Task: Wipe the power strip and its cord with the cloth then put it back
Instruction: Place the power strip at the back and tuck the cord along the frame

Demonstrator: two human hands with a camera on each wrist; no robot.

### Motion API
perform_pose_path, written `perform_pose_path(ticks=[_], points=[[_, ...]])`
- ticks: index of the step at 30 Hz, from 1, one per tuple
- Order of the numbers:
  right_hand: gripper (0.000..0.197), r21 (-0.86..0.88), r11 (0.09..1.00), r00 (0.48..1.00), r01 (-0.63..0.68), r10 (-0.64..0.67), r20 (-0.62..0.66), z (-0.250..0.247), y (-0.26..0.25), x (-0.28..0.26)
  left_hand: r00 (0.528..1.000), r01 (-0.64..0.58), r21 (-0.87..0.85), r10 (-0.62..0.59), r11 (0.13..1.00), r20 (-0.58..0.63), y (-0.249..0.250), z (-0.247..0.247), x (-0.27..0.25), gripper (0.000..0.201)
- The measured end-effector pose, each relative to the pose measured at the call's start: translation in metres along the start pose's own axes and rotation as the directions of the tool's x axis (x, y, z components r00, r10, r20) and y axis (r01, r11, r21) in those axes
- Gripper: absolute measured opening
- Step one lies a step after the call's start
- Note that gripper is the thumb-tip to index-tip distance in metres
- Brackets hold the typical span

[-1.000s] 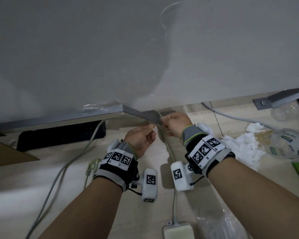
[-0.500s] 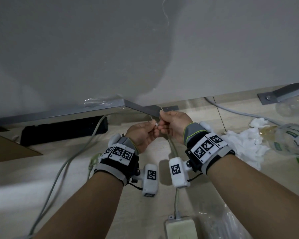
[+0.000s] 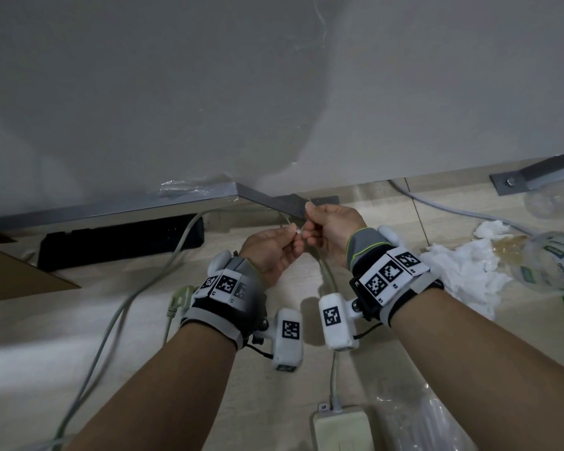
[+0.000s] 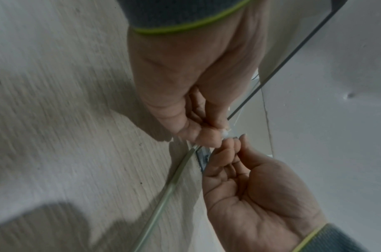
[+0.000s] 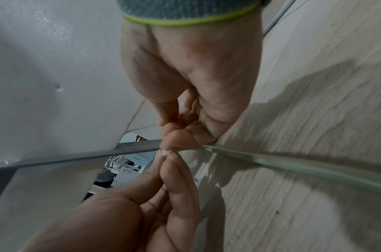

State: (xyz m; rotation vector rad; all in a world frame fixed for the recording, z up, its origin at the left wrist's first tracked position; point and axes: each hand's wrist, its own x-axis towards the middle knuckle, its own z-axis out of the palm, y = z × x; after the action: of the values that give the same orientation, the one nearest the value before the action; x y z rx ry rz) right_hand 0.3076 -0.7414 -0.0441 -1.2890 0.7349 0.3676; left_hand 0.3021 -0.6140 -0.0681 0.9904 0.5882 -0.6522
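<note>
- Power strip [image 3: 342,429], pale cream, lies on the light wood floor [image 3: 79,336] at the near edge of the head view; its grey-green cord [image 3: 333,372] runs away from it, up toward the hands.
- Left hand [image 3: 269,250] and right hand [image 3: 332,231] meet fingertip to fingertip just in front of the grey metal bracket [image 3: 274,203] under the white panel [image 3: 274,92].
- Both hands pinch a small white piece [image 4: 225,133] between thumb and fingers; what it is cannot be told.
- White cloth [image 3: 463,268] lies crumpled on the floor to the right, touching a clear plastic bottle [image 3: 554,265] on its side.
- Black power strip [image 3: 121,240] sits under the panel's left edge.
</note>
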Motion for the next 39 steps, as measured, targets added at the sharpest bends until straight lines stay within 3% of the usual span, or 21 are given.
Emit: perform_pose_path(ticks=[3,6,9,12,14,16,19,23,28,30,32,34,39], points=[[0.024,-0.058,0.998,1.000,0.003,-0.003,0.014,0.003,0.002,-0.004,1.000,-0.006,0.058,0.007,0.998,-0.018,0.000,0.001,0.000,0.018],[0.024,-0.157,0.987,1.000,0.021,-0.025,-0.019,0.005,0.007,-0.004,0.991,-0.023,0.169,0.044,0.985,-0.124,-0.002,0.001,0.004,0.012],[0.022,-0.127,0.991,0.999,-0.040,0.040,0.000,0.008,0.009,-0.006,0.965,-0.108,0.368,0.187,0.923,-0.187,-0.003,0.002,0.004,0.015],[0.021,-0.048,0.997,0.998,-0.062,0.063,0.028,0.009,0.005,-0.009,0.903,-0.185,0.559,0.364,0.808,-0.227,0.005,-0.002,0.005,0.026],[0.018,-0.022,0.997,0.997,-0.071,0.072,0.042,0.007,0.001,-0.011,0.876,-0.215,0.495,0.390,0.842,-0.283,0.010,-0.006,0.005,0.029],[0.017,-0.040,0.997,0.996,-0.066,0.068,0.062,0.007,0.001,-0.012,0.903,-0.235,0.219,0.296,0.947,-0.312,0.013,-0.011,0.005,0.033],[0.017,-0.011,1.000,0.999,-0.012,0.012,0.052,0.005,0.002,-0.014,0.941,-0.260,-0.035,0.245,0.965,-0.233,0.015,-0.011,-0.002,0.016],[0.013,-0.007,0.998,0.998,0.056,-0.056,0.026,-0.003,0.003,-0.011,0.914,-0.348,-0.036,0.331,0.937,-0.234,0.009,-0.007,-0.010,0.021],[0.009,-0.222,0.969,0.991,0.109,-0.124,-0.054,-0.001,0.005,-0.014,0.890,-0.406,0.040,0.405,0.913,-0.212,0.000,-0.010,-0.019,0.023],[0.016,-0.399,0.903,0.967,0.158,-0.223,-0.123,0.001,0.006,-0.013,0.887,-0.405,0.080,0.412,0.911,-0.208,0.002,-0.012,-0.020,0.023],[0.021,-0.684,0.705,0.930,0.188,-0.351,-0.106,0.002,0.006,-0.015,0.875,-0.412,0.141,0.434,0.900,-0.215,0.003,-0.013,-0.022,0.023],[0.025,-0.825,0.535,0.922,0.184,-0.384,-0.043,0.002,0.000,-0.020,0.857,-0.440,0.171,0.469,0.881,-0.214,0.004,-0.008,-0.026,0.018],[0.019,-0.907,0.421,0.937,-0.034,-0.302,-0.175,0.000,-0.014,-0.017,0.875,-0.427,0.086,0.436,0.900,-0.212,0.005,0.005,-0.028,0.021]])
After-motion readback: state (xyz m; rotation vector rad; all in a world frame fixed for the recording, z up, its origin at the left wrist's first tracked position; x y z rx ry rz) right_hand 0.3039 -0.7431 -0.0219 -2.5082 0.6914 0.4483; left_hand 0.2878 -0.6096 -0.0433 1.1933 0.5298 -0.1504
